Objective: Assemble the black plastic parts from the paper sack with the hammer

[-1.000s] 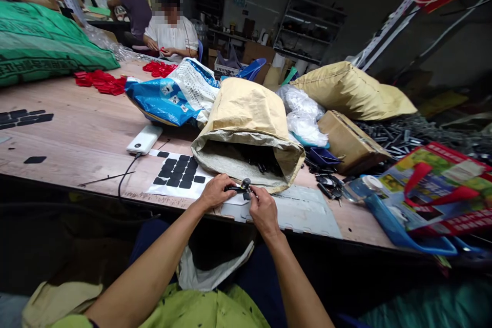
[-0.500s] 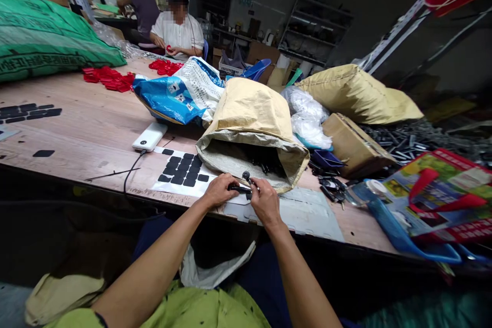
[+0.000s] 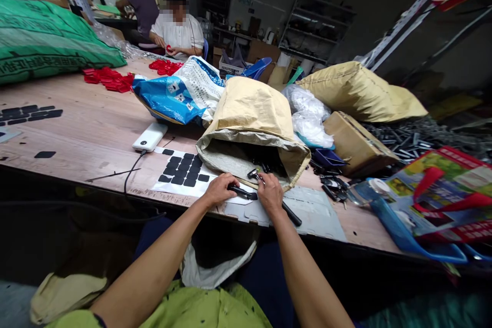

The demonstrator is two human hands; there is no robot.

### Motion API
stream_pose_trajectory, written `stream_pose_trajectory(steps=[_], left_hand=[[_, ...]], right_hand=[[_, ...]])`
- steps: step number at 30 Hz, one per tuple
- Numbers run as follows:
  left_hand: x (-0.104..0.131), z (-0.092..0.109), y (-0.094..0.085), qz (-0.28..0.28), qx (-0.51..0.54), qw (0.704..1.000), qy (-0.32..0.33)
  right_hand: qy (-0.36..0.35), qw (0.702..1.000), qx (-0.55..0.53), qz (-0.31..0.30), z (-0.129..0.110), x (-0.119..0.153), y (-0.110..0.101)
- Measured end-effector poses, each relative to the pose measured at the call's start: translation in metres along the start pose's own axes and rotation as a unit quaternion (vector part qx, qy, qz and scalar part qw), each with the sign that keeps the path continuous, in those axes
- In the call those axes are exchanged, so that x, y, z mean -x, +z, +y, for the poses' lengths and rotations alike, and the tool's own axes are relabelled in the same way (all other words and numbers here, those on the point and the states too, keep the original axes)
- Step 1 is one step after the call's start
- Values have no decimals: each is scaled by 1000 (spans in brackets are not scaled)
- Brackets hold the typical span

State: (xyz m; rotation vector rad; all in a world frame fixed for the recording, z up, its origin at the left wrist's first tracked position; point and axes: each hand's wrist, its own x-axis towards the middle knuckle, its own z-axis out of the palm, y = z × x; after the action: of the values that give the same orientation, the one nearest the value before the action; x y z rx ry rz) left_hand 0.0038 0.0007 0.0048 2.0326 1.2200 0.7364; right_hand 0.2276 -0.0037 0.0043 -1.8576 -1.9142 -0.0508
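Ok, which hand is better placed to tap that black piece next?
Probably the right hand: it grips the hammer-like tool, whose head is near the black piece. The left hand is occupied holding that piece.

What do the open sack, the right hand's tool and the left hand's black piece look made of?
Open sack: perhaps paper or woven plastic, matte, by its stiff creases.
Tool: shaft likely metal, from its glint; smooth black handle, perhaps rubber or plastic.
Black piece: probably plastic, faintly glossy.

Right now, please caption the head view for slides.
Left hand holds black part, right hand holds hammer-like tool, before open sack.
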Motion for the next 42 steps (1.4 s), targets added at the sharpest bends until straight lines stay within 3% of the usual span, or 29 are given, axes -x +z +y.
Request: stream_pose_trajectory(steps=[6,13,17,20,23,25,30,34,42], left_hand=[[0,0,1,0,1,1000,1],[-1,-3,1,-1,5,1000,3],[2,5,-3,-16,9,1000,13],[21,19,-5,-75,75,994,10],[54,34,0,-194,126,973,21],[74,42,5,-231,70,970,31],[95,54,21,-218,-125,967,43],[103,42,39,-260,-193,946,-11],[124,-17,83,-279,-244,906,-206]], right_hand=[[-29,997,67,31,-4,7,4],[-30,996,74,30,-6,7,3],[-23,997,71,23,-8,7,1],[-21,997,69,21,-8,7,1],[-19,997,69,19,-7,7,2],[-18,997,69,19,-6,7,3],[-16,997,69,21,-6,8,3],[-20,997,64,26,-6,8,4],[-18,998,58,36,-6,8,3]])
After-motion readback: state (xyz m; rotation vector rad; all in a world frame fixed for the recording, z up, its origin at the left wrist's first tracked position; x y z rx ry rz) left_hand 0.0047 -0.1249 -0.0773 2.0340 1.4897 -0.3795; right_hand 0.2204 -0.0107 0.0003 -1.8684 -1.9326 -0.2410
